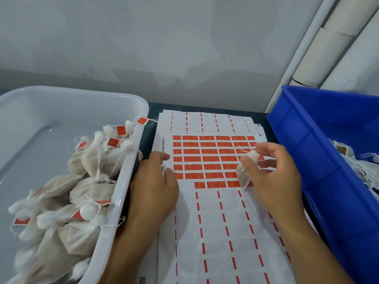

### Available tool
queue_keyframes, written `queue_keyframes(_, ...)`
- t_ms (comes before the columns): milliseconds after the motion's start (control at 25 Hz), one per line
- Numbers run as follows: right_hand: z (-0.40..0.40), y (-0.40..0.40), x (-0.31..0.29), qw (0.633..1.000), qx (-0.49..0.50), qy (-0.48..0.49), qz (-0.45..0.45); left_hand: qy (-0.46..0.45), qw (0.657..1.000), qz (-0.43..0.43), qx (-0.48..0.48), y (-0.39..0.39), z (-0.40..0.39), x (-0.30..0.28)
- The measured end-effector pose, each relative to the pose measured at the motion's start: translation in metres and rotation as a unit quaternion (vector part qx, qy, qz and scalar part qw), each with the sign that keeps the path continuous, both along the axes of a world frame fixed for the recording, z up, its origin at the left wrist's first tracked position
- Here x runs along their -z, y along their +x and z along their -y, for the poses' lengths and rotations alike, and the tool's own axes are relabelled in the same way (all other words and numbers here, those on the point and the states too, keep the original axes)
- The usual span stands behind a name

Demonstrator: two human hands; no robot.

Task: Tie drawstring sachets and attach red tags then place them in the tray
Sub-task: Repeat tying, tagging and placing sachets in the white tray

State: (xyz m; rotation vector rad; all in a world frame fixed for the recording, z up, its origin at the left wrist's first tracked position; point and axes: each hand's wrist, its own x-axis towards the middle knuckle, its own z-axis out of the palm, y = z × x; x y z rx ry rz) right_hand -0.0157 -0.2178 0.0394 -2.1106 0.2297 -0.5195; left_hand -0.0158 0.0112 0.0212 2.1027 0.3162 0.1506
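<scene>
My right hand (272, 175) pinches a small white drawstring sachet (245, 176) by its neck over the sticker sheet (215, 222); the bag hangs tilted and its string ends stick up to the left. Rows of red tags (207, 159) fill the middle of that sheet. My left hand (155, 187) rests on the sheet's left edge, thumb and forefinger close together near the first column of tags; whether they hold anything cannot be told. The white tray (127, 173) on the left holds several tied sachets with red tags (90, 181).
A blue bin (320, 160) stands on the right with untagged white sachets (356, 160) inside. More sticker sheets lie stacked under the top one. A grey wall and white pipes rise behind the dark table.
</scene>
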Motion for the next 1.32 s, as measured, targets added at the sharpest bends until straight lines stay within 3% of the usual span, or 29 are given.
queue_keyframes(200, -0.006, 0.002, 0.002, 1.0, -0.01, -0.016, 0.012, -0.136, 0.991, -0.014, -0.009, 0.005, 0.0, -0.006)
queue_keyframes(360, -0.004, -0.001, 0.003, 1.0, -0.004, 0.006, 0.022, -0.156, 0.986, -0.048, 0.019, 0.003, 0.005, -0.003)
queue_keyframes(480, -0.016, -0.009, -0.004, 0.997, -0.007, -0.038, 0.069, -0.173, 0.982, -0.067, 0.029, 0.004, 0.006, -0.003)
queue_keyframes(600, -0.042, -0.017, -0.004, 0.987, -0.089, -0.095, 0.099, -0.261, 0.96, -0.09, 0.038, 0.0, 0.008, -0.006)
queue_keyframes(680, -0.058, -0.019, 0.001, 0.982, -0.153, -0.102, 0.031, -0.289, 0.952, -0.088, 0.055, -0.003, 0.01, -0.007)
queue_keyframes(760, -0.067, -0.018, 0.005, 0.98, -0.172, -0.101, -0.026, -0.285, 0.953, -0.074, 0.077, -0.005, 0.011, -0.009)
queue_keyframes(1080, -0.055, -0.014, 0.009, 0.983, -0.139, -0.102, -0.058, -0.309, 0.944, -0.09, 0.068, -0.006, 0.012, -0.016)
queue_keyframes(1320, -0.037, -0.019, 0.017, 0.976, -0.126, -0.121, -0.128, -0.206, 0.959, -0.15, 0.126, -0.007, 0.015, -0.011)
